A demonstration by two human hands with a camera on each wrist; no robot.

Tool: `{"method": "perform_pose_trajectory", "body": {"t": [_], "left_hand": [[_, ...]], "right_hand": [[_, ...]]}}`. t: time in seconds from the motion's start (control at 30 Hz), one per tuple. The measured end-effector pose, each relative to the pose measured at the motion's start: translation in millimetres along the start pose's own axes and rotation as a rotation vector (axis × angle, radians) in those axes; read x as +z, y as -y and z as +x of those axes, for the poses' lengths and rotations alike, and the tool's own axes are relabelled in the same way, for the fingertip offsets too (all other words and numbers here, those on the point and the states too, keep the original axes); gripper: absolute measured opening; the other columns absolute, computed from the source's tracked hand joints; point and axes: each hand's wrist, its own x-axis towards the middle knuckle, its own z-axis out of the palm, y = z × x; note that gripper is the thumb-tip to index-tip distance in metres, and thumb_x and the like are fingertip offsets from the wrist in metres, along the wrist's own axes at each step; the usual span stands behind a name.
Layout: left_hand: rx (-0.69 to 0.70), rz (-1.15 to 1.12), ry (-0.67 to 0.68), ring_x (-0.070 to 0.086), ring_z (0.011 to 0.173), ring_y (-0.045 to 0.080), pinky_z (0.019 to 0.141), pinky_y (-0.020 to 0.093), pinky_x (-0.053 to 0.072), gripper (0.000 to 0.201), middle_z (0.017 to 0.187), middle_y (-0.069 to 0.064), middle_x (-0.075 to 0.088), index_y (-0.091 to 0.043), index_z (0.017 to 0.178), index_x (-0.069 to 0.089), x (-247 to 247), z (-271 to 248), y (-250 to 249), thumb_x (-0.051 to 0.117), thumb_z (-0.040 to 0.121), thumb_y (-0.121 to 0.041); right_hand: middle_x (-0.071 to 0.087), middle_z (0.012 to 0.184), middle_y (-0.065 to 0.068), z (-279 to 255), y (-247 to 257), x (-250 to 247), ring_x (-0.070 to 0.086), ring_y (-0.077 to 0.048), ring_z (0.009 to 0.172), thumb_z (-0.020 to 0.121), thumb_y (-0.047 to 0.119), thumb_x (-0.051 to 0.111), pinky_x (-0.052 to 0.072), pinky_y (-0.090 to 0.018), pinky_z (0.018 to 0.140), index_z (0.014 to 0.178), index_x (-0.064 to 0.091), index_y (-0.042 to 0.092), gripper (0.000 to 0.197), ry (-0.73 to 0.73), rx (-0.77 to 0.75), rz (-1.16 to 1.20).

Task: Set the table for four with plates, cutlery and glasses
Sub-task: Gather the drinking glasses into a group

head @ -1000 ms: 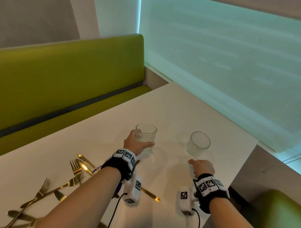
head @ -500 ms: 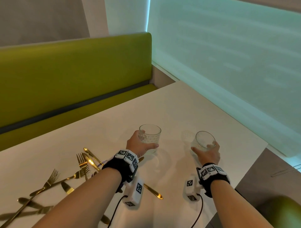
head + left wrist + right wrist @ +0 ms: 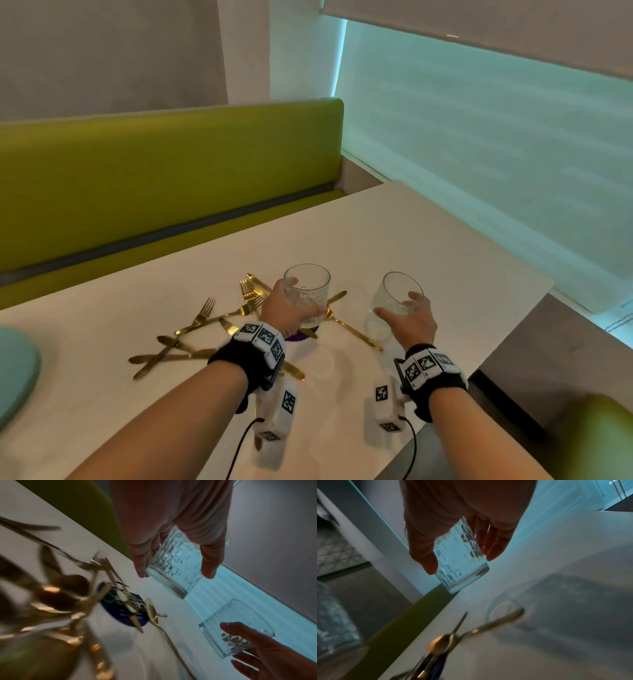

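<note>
Centrally, two patterned glass tumblers are held clear of the white table [image 3: 428,240]: the left tumbler [image 3: 307,294] upright, gripped by the left hand [image 3: 286,313]; the right tumbler [image 3: 394,305] tilted, gripped by the right hand [image 3: 409,323]. Gold cutlery [image 3: 205,329] lies heaped beneath the left hand; a green bench [image 3: 164,185] stands beyond.

- Cool, bluish daylight enters through the window blind [image 3: 479,164] on the right, leaving the room fairly dim.
- The gold cutlery [image 3: 219,329] catches small bright glints.
- Both wrist views are dark and heavily blurred near the lens; the cutlery smears.
- Soft shadows fall on the white table [image 3: 411,240].
</note>
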Motion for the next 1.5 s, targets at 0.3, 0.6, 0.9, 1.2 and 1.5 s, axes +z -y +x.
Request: {"method": "perform_pose_trajectory", "body": {"t": [0.3,0.6,0.9,1.2,1.5], "left_hand": [[-0.031,-0.02,-0.094,0.054,0.119,0.026,0.101,0.034,0.044,0.087,0.129,0.008,0.055,-0.014,0.133,0.042,-129.6,-137.7,95.1,0.088,0.059,-0.021],[-0.15,-0.006,-0.257,0.055,0.118,0.027,0.097,0.03,0.042,0.083,0.132,0.013,0.055,-0.011,0.131,0.043,-225.1,-223.7,186.5,0.087,0.06,-0.015],[-0.219,0.023,-0.384,0.052,0.124,0.025,0.103,0.031,0.038,0.087,0.135,0.011,0.053,-0.013,0.133,0.042,-287.7,-267.7,245.7,0.088,0.059,-0.014],[-0.212,0.02,-0.472,0.049,0.127,0.027,0.105,0.036,0.041,0.089,0.134,0.013,0.051,-0.015,0.131,0.046,-316.9,-281.4,271.3,0.09,0.053,-0.012],[-0.225,0.103,-0.549,0.052,0.123,0.03,0.102,0.039,0.045,0.095,0.13,0.017,0.052,-0.015,0.135,0.047,-324.2,-281.7,270.8,0.091,0.051,-0.019]], "right_hand": [[0.055,0.132,-0.008,-210.6,13.8,54.7,0.052,-0.025,0.122,0.063,0.028,0.085,0.043,-0.03,0.099,0.133,0.045,0.015,0.082,0.229,-0.055,-0.049],[0.054,0.132,-0.008,-342.6,1.6,131.2,0.052,-0.024,0.122,0.062,0.028,0.085,0.043,-0.031,0.101,0.132,0.045,0.016,0.081,0.48,-0.085,-0.185],[0.055,0.131,-0.007,-406.9,4.3,188.6,0.053,-0.021,0.12,0.062,0.024,0.085,0.043,-0.025,0.096,0.131,0.043,0.015,0.081,0.66,-0.176,-0.248],[0.053,0.132,-0.004,-436.3,7.2,218.9,0.052,-0.022,0.122,0.061,0.023,0.084,0.044,-0.026,0.098,0.134,0.041,0.015,0.085,0.706,-0.262,-0.266],[0.053,0.135,-0.006,-445.9,12.6,234.6,0.05,-0.023,0.125,0.065,0.02,0.084,0.04,-0.026,0.1,0.137,0.038,0.015,0.086,0.735,-0.263,-0.225]]}}
